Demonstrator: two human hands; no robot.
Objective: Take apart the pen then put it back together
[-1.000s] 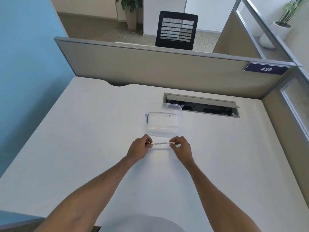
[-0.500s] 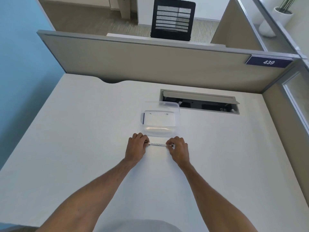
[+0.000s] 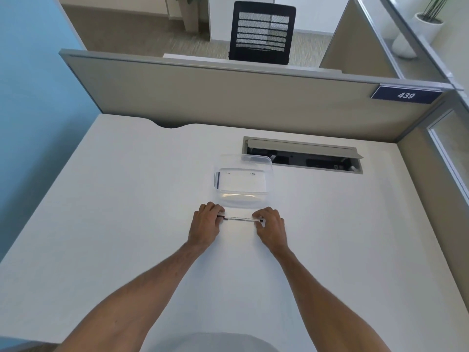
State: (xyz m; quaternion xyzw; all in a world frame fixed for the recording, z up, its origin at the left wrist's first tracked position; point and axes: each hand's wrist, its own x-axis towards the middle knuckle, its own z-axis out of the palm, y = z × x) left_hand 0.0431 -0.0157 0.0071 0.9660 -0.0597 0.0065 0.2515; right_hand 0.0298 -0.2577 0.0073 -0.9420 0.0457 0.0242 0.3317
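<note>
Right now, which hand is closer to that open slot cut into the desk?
The right hand. It sits below the cable slot, toward its left end, gripping one end of the pen; the left hand grips the other end, further left.

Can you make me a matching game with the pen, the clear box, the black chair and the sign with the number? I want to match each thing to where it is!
Things:
1. pen
2. clear box
3. black chair
4. number sign

Places:
A. behind the divider wall
B. on the desk just beyond the hands
C. held between the left hand and right hand
D. fixed on the divider, far right

Pairs: 1-C, 2-B, 3-A, 4-D
</note>
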